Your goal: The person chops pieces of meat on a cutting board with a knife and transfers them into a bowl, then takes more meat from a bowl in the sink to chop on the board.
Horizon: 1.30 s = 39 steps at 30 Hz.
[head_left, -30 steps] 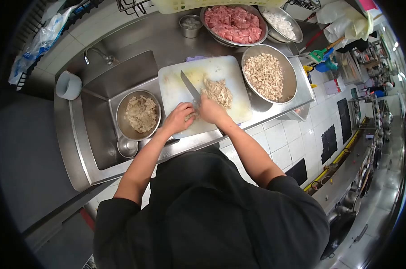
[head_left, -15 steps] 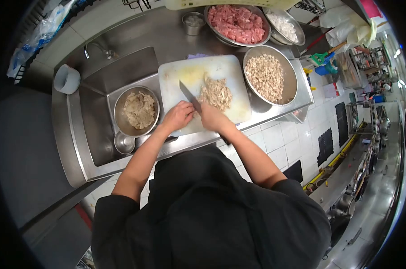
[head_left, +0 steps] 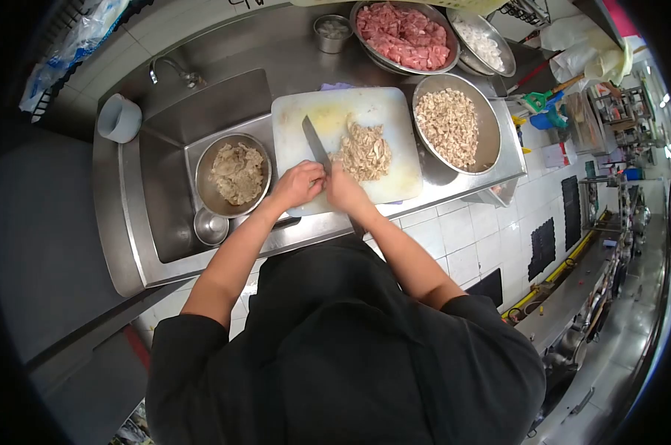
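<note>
Knife (head_left: pixel 315 143) gripped in right hand (head_left: pixel 344 187), fingers wrapped round the handle. Blade on the white cutting board (head_left: pixel 346 144), long axis running 5 to 11 o'clock, tip toward 11. Left hand (head_left: pixel 300 183) set just beside the blade at board's 7 o'clock edge, fingers curled; whether a piece is pinned under them cannot be told. Progress judged mid-way: cut meat pile (head_left: pixel 365 152) heaped at blade's 3 o'clock, chopped batch already in the steel bowl (head_left: pixel 454 122) at 2 o'clock, uncut meat left in the sink bowl (head_left: pixel 234 174) at 9 o'clock.
</note>
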Tool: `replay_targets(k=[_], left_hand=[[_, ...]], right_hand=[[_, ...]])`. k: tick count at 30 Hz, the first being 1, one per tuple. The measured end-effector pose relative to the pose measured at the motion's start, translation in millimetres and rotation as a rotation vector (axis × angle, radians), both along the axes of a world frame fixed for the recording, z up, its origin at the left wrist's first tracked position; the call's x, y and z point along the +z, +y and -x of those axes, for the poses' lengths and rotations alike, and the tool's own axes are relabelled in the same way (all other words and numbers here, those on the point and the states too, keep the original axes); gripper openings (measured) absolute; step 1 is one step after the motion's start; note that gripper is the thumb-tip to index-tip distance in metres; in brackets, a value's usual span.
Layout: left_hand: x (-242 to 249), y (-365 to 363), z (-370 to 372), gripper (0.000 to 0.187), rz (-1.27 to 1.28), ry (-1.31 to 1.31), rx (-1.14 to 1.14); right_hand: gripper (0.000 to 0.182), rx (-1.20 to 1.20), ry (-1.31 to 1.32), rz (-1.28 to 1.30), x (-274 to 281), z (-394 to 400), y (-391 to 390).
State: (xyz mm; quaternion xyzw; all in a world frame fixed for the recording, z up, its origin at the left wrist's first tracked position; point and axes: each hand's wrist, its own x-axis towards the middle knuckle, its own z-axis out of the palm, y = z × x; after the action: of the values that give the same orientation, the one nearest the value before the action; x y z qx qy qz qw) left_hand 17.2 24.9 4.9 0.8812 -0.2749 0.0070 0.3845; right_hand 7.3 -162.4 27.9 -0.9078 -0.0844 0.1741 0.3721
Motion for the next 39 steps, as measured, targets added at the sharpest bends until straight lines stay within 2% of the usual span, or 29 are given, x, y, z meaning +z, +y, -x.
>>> replay_targets(k=[3,6,7,8,9,11,12,14,16,18,22,24,26,28,29,31,32,33,35,37,39], left_hand=[[7,-1,-4,0.019,-0.028,0.012,-0.018],[5,-4,2,0.018,-0.001,0.039,0.029],[6,-2,1,0.018,-0.016,0.06,0.015],[8,-1,1,0.017,-0.032,0.081,-0.004],[7,-1,-1,0.017,-0.032,0.077,-0.006],[6,3,-1,0.018,0.052,0.119,-0.017],[8,5,-3,0.018,0.05,0.108,-0.02],[8,7,3,0.018,0.131,0.077,0.075],[15,9,4,0.018,0.065,0.047,0.082],[16,10,9,0.018,0.0,0.026,0.089],[10,5,9,0.02,-0.066,-0.002,0.055],[11,4,10,0.021,-0.071,0.01,0.03],[15,4,7,0.02,-0.075,0.006,0.004],[12,6,11,0.019,-0.1,0.037,-0.006],[13,7,4,0.017,-0.122,0.051,-0.013],[16,7,6,0.016,-0.092,0.046,0.002],[16,7,7,0.015,-0.064,0.048,0.017],[13,9,8,0.015,-0.065,0.057,0.019],[9,14,2,0.021,-0.057,0.023,-0.074],[17,14,9,0.024,0.016,0.023,-0.017],[25,19,11,0.027,0.088,0.018,0.051]], right_hand=[[0.032,0.088,0.006,-0.036,12,-10,-15],[0.033,0.042,-0.088,-0.023,-30,15,-11],[0.034,-0.022,-0.126,-0.055,-19,21,-2],[0.033,-0.078,-0.009,-0.024,-5,16,-2],[0.033,-0.08,-0.013,-0.024,-7,1,-4],[0.036,0.025,-0.012,-0.021,-12,-19,-8],[0.033,0.045,0.01,0.058,17,-21,-8],[0.033,0.037,0.002,0.058,25,-20,-16],[0.032,0.037,0.01,0.06,41,-14,-22],[0.034,0.192,0.111,0.183,63,-4,-26],[0.034,0.173,0.141,0.249,49,28,-13],[0.035,0.144,0.094,0.195,16,12,-1],[0.035,0.116,0.036,0.14,13,-17,1],[0.034,0.209,0.068,0.169,31,-33,-2],[0.034,0.207,0.057,0.169,21,-31,-4],[0.024,0.183,-0.17,0.099,-16,-1,-12],[0.024,0.059,-0.031,0.196,12,13,1],[0.024,0.062,-0.023,0.194,6,8,2],[0.028,0.037,0.011,0.001,-11,-21,5],[0.028,0.089,-0.066,0.07,7,-26,3],[0.028,0.005,-0.089,0.141,29,-12,4]])
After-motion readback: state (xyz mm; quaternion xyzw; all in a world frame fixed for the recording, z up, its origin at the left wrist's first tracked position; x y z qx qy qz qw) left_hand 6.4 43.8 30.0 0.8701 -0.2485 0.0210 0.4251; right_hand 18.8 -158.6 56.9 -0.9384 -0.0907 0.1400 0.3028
